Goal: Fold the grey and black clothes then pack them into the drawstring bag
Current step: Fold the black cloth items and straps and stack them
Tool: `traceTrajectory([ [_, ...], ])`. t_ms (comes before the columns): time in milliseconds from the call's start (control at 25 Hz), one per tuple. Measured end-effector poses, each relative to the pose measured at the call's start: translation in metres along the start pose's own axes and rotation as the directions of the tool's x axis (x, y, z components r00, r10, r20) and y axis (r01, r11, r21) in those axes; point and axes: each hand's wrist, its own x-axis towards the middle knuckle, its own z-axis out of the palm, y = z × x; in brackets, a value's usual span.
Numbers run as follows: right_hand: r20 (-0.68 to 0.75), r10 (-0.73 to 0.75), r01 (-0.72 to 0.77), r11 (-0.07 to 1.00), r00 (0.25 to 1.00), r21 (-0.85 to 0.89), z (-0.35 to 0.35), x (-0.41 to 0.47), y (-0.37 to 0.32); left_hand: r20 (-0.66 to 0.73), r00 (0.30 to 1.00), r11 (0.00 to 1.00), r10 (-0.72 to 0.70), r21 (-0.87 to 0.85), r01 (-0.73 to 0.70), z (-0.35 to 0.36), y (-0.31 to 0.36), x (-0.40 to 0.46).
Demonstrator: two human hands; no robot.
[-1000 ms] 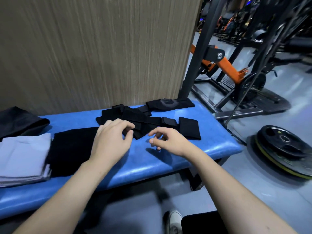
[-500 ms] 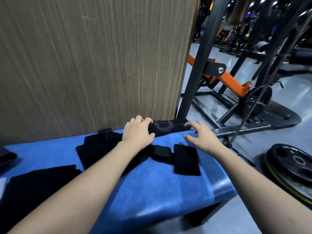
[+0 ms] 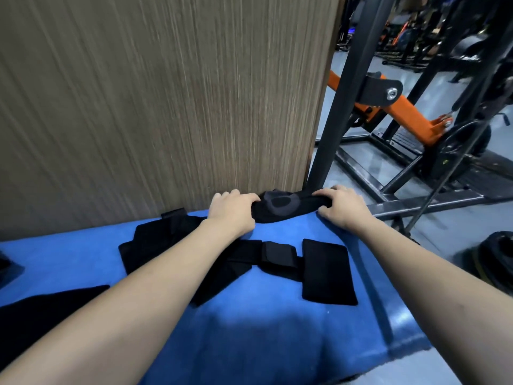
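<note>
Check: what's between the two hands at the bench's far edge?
Head view: the dark sleeve with a grey oval patch spans the gap; left hand and right hand each grip an end.

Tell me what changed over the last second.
Both hands left the strapped black piece and reached to the bench's far edge. Now the left hand and right hand each have a grip on an end of the dark grey-patterned garment. The strapped piece stayed on the blue bench.

We're in a gym: right of the blue padded bench [image 3: 277,343] stands a black steel rack [image 3: 337,115] with an orange lever arm [image 3: 402,112], a weight plate [image 3: 497,257] lies on the floor, and more machines [image 3: 416,31] crowd the room behind the rack.
</note>
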Motion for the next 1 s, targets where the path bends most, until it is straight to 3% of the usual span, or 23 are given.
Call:
traceTrajectory([
  [160,-0.149,-0.029,0.036,0.998,0.988,0.047,-0.005,-0.009,-0.005,-0.224,0.974,0.997,0.03,-0.067,-0.046,-0.002,-0.003,-0.003],
  [320,-0.168,0.002,0.019,0.992,0.986,0.125,-0.026,-0.031,-0.012,-0.432,0.902,0.918,-0.002,-0.358,-0.169,-0.03,-0.005,-0.024],
  [400,-0.162,0.012,0.042,0.943,0.987,0.33,-0.042,-0.051,-0.018,-0.481,0.876,0.822,-0.019,-0.507,-0.261,-0.046,-0.011,-0.042],
  [520,-0.185,0.048,0.085,0.757,0.982,0.648,-0.065,-0.102,-0.034,-0.552,0.834,0.741,0.017,-0.553,-0.381,-0.058,-0.022,-0.09],
  [600,-0.214,0.012,0.138,0.729,0.977,0.671,-0.075,-0.145,-0.047,-0.54,0.84,0.744,0.057,-0.538,-0.396,-0.061,-0.03,-0.133],
  [800,-0.173,-0.197,0.259,0.817,0.965,0.516,-0.065,-0.223,-0.071,-0.385,0.911,0.845,0.144,-0.431,-0.316,-0.046,-0.049,-0.232],
  [880,-0.11,-0.212,0.239,0.843,0.971,0.482,-0.052,-0.242,-0.077,-0.295,0.949,0.898,0.114,-0.378,-0.226,-0.032,-0.046,-0.269],
  [1000,0.117,-0.226,0.165,0.906,0.967,0.39,-0.027,-0.264,-0.08,-0.151,0.987,0.936,0.062,-0.334,-0.11,-0.001,-0.04,-0.303],
])
